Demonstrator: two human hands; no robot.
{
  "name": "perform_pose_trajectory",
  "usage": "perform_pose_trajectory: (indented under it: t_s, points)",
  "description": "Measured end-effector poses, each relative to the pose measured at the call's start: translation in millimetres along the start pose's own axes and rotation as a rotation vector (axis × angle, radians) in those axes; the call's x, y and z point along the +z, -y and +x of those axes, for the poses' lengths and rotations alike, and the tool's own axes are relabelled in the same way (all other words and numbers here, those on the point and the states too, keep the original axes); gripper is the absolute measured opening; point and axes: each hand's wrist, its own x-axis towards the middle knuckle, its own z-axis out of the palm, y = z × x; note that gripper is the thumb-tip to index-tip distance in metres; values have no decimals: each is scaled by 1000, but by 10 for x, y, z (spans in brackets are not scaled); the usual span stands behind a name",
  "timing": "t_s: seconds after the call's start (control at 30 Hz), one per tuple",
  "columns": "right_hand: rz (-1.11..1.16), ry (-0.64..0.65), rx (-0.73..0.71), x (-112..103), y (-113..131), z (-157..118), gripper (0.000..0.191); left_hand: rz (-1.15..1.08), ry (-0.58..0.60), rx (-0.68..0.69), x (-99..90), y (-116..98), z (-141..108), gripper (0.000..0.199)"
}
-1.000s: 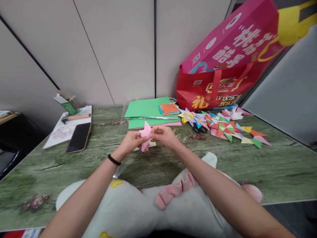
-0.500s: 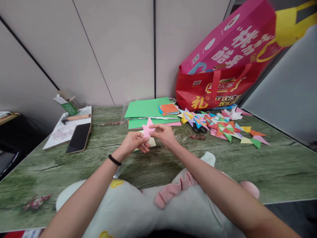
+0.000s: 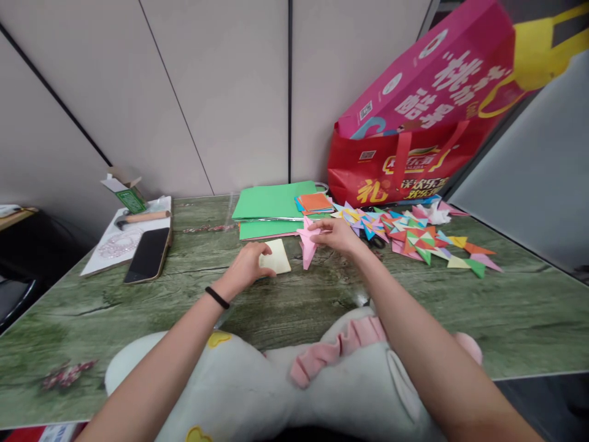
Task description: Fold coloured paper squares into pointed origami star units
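Observation:
My right hand [image 3: 338,238] pinches a pink folded paper piece [image 3: 307,248] by its right side, holding it above the table. The piece has several pointed tips. My left hand [image 3: 252,261] is at the left edge of a small stack of pale yellow square paper [image 3: 278,256], its thumb and fingers apart. Whether those fingers touch the stack I cannot tell. Behind the pink piece lie large green sheets [image 3: 271,201], with a small pile of orange and blue square paper [image 3: 315,202] on their right end.
Several coloured folded-paper pieces [image 3: 418,240] lie at the right, near black scissors [image 3: 378,241] and a red bag [image 3: 396,166]. On the left are a phone [image 3: 147,255], a hammer [image 3: 145,217] and a small green box [image 3: 129,196]. A pale plush cushion [image 3: 257,380] fills the front.
My hands have moved apart. The right hand has carried the pink piece to the right, and the left has let go of it and come to the yellow stack.

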Motion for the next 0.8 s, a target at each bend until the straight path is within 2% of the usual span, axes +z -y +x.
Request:
perform_pose_trajectory:
  t_s: [0.13, 0.27, 0.33, 0.4, 0.57, 0.8]
  points:
    - [-76, 38, 86, -186, -103, 43, 21, 131, 113, 11, 48, 90, -15, 47]
    - [-146, -118, 85, -277, -166, 100, 22, 173, 173, 14, 34, 107, -17, 41]
    - [-215, -143, 48, -261, -189, 120, 25, 184, 187, 19, 23, 109, -14, 37]
    - [-306, -102, 38, -212, -219, 128, 27, 184, 196, 26, 18, 112, -9, 34]
    - [-541, -7, 92, -93, -300, 97, 22, 171, 199, 21, 7, 101, -8, 24]
    - [-802, 2, 136, -54, -286, 78, 30, 142, 216, 11, -14, 82, -3, 15]
